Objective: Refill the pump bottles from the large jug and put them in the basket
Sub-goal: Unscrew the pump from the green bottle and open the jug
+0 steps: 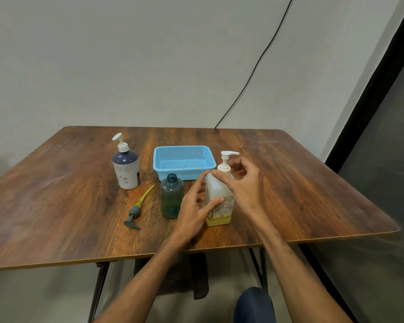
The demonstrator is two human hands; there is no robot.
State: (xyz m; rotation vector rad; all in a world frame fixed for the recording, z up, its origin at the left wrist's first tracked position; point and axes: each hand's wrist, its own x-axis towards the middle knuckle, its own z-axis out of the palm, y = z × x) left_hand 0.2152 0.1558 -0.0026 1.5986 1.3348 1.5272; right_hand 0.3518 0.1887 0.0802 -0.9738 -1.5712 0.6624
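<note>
**Two hands at the jug**

Head view: the jug (219, 214) stands near the front of the table (301, 187), just right of the uncapped green bottle (172, 199) and in front of the basket (182, 148). Only a shallow yellow layer shows at its bottom, so I judge it light, with thin, squeezable, perhaps slick walls. It is best held round the body while the other hand turns the pump collar. The left hand (193, 208) lies against the body, fingers fairly straight, thumb on the label. The right hand (244, 183) curls loosely about the collar; whether it pinches, I cannot tell.

Dim, even light; soft shadows; wide-angle edge warp; slight blur.
</note>
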